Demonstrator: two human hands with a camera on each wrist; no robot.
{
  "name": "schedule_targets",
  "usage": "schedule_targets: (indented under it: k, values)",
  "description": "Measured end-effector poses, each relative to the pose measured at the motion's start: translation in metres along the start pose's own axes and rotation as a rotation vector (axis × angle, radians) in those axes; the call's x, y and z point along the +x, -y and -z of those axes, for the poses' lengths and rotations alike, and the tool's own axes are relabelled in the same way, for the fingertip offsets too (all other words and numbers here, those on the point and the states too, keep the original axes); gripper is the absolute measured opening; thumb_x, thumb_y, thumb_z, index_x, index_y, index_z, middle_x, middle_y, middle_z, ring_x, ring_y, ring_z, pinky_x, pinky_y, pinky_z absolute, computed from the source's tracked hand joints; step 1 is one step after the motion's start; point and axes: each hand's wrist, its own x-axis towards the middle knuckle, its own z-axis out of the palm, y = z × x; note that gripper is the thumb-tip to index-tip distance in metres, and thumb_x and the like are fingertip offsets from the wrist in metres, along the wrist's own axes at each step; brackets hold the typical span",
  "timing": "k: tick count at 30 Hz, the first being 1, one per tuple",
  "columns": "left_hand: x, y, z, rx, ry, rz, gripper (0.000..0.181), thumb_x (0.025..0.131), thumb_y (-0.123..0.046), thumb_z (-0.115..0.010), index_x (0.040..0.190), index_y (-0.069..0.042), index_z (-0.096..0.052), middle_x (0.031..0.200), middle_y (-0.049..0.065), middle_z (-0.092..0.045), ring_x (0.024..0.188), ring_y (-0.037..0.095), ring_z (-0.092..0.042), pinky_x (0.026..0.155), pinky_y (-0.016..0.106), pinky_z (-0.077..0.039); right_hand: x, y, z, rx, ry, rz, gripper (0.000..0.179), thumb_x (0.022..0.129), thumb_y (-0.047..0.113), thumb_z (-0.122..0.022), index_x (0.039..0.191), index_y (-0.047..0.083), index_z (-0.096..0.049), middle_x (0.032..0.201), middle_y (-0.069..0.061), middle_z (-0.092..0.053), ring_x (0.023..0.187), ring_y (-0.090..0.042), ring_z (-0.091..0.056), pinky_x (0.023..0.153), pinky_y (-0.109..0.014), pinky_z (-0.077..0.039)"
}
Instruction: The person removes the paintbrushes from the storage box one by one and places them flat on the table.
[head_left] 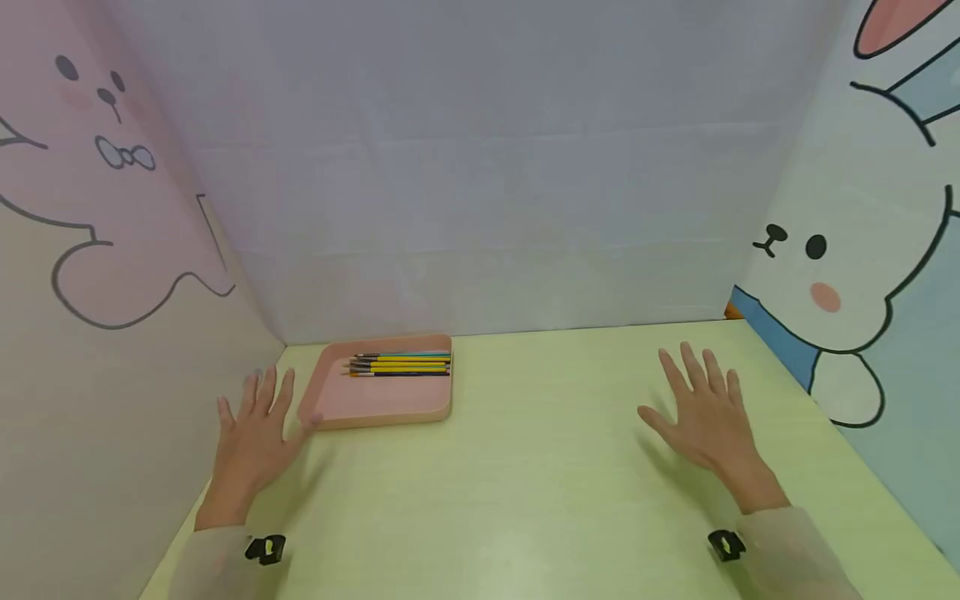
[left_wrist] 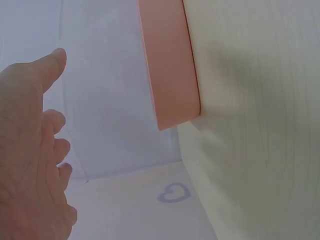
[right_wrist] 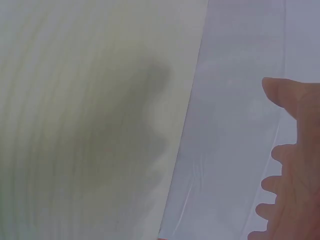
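Head view: bare left hand [head_left: 255, 442] and bare right hand [head_left: 708, 425] hover spread, gripping nothing; at the left's two o'clock, a shallow pink rectangular plastic-looking tray [head_left: 382, 402] holds slim yellow, blue and dark-handled paintbrushes [head_left: 405, 367]; light mid-handle pinches should limit rolling

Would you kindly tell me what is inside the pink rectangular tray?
The pink rectangular tray holds slim yellow, turquoise and dark paintbrushes lying side by side. Whatever is directly beneath them is covered and cannot be seen.
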Motion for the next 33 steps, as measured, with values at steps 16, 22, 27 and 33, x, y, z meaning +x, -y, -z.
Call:
schedule_targets:
  k: [16, 22, 27, 33]
  values:
    - [0.018, 0.015, 0.009, -0.165, 0.062, 0.040, 0.089, 0.110, -0.052, -0.051, 0.170, -0.002, -0.008, 0.172, 0.034, -0.010, 0.155, 0.059, -0.013, 0.114, 0.086, -0.013, 0.032, 0.039, -0.002, 0.140, 0.041, 0.024, 0.085, 0.102, 0.047, -0.065, 0.166, 0.002, -0.031, 0.168, -0.032, -0.028, 0.151, -0.058, -0.028, 0.118, -0.074, -0.028]
    - [0.024, 0.021, 0.010, -0.265, 0.069, 0.085, 0.088, 0.110, -0.052, -0.052, 0.171, -0.007, -0.006, 0.170, 0.036, -0.015, 0.150, 0.065, -0.020, 0.109, 0.086, -0.022, 0.045, 0.061, -0.005, 0.254, 0.068, -0.005, 0.082, 0.105, 0.044, -0.064, 0.167, 0.004, -0.029, 0.169, -0.029, -0.027, 0.150, -0.055, -0.031, 0.110, -0.076, -0.038]
    - [0.029, 0.028, 0.006, -0.319, 0.111, 0.120, 0.089, 0.110, -0.052, -0.051, 0.171, -0.010, -0.002, 0.168, 0.040, -0.015, 0.149, 0.068, -0.015, 0.108, 0.088, -0.020, 0.052, 0.081, -0.012, 0.400, 0.123, -0.058, 0.080, 0.107, 0.045, -0.061, 0.169, 0.010, -0.025, 0.172, -0.024, -0.023, 0.154, -0.052, -0.027, 0.106, -0.076, -0.042]
    - [0.036, 0.031, 0.000, -0.368, 0.157, 0.159, 0.087, 0.111, -0.053, -0.048, 0.171, -0.008, -0.003, 0.162, 0.044, -0.024, 0.146, 0.065, -0.029, 0.105, 0.086, -0.029, 0.063, 0.104, -0.027, 0.496, 0.134, -0.055, 0.079, 0.106, 0.040, -0.064, 0.169, 0.011, -0.027, 0.172, -0.020, -0.026, 0.155, -0.047, -0.030, 0.113, -0.072, -0.040]
